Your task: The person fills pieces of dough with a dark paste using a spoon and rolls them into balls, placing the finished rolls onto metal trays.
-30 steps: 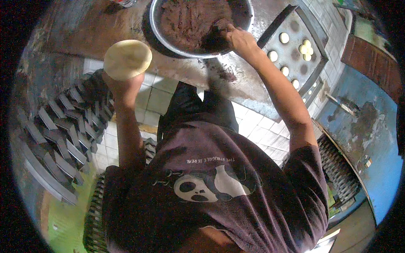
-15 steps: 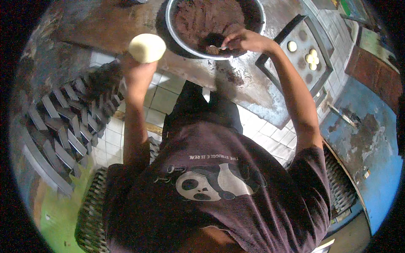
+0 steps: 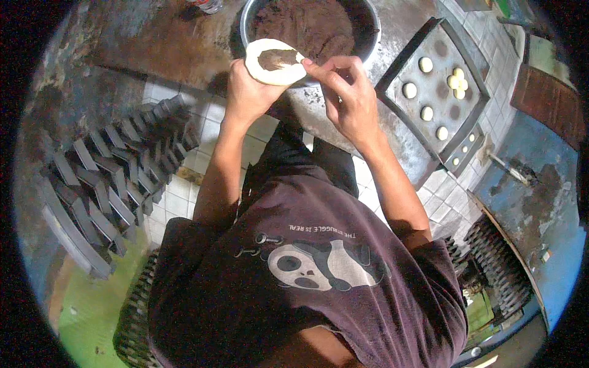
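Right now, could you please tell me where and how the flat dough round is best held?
Probably by the bare pale edge of the dough round, from the near left, where the left hand supports it: the round is broad and flat, and brown filling lies inward of that edge.

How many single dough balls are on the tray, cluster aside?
4: upper ball, left of the cluster; left ball, middle ball, bottom ball along the left tray rim.

Worn, brown-stained table (image 3: 153,46). At twelve o'clock rests a round metal basin (image 3: 367,37); at two, a dark-rimmed baking tray (image 3: 438,86); at eleven, a clear-and-red container (image 3: 210,5).
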Demonstrator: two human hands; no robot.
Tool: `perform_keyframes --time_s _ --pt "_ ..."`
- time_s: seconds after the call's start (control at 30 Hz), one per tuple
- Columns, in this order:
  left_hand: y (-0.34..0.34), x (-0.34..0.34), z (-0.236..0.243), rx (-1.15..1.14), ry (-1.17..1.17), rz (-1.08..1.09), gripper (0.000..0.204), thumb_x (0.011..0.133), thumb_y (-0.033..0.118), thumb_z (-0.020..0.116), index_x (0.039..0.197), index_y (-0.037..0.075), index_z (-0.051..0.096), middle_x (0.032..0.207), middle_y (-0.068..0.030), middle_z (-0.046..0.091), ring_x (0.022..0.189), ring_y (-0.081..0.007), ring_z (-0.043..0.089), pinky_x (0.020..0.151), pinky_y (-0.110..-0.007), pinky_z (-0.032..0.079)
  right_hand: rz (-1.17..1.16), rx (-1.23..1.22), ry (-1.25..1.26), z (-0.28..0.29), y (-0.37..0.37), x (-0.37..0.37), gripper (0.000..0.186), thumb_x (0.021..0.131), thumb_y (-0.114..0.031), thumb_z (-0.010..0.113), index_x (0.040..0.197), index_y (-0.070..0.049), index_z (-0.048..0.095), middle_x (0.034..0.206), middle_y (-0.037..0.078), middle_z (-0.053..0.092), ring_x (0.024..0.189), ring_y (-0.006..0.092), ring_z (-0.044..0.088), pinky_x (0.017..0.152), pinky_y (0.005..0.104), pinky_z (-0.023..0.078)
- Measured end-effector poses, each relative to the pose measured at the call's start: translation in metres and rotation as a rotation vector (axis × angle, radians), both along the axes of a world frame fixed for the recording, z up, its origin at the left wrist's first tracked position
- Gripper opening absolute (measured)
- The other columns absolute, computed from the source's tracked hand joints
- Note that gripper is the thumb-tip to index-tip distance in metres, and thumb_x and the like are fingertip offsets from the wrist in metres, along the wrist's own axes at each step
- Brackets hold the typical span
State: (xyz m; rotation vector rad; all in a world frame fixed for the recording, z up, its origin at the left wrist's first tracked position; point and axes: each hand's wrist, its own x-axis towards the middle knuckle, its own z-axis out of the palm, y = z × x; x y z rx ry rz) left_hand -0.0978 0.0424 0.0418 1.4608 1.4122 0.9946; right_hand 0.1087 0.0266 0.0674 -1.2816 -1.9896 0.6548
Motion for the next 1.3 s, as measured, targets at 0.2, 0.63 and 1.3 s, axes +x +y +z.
perform_keyframes --time_s 0.2,0.63,1.3 --pt "-0.008 0.013 -0.012 -0.015 -0.005 -0.008 0.038 0.077 0.016 0.088 0.107 -0.001 0.073 0.098 -0.0115 0.078 0.090 -0.0158 0.074 0.080 -0.033 0.057 -0.126 -0.077 0.098 -0.044 -0.058 0.036 0.048 0.079 0.006 0.068 0.123 -0.014 0.071 0.105 0.010 0.059 0.090 0.0283 0.063 0.077 0.0376 0.054" --pt "-0.023 0.072 -0.022 -0.040 0.197 -0.476 0.060 0.075 0.030 0.091 0.120 0.001 0.064 0.106 -0.0183 0.065 0.100 -0.0339 0.067 0.086 -0.042 0.055 -0.141 -0.417 0.140 -0.078 -0.096 0.148 0.080 0.076 -0.042 0.088 0.141 -0.009 0.056 0.132 0.022 0.058 0.125 0.0389 0.057 0.106 0.0455 0.047" --pt "-0.036 0.228 0.048 -0.569 -0.571 -0.538 0.040 0.097 0.025 0.068 0.128 0.003 0.058 0.102 -0.0044 0.071 0.072 -0.0019 0.056 0.061 -0.017 0.042 -0.130 -0.627 0.749 0.054 -0.051 0.228 0.025 0.094 -0.016 0.074 0.110 0.001 0.066 0.099 0.004 0.067 0.087 0.0078 0.064 0.074 0.0264 0.053"
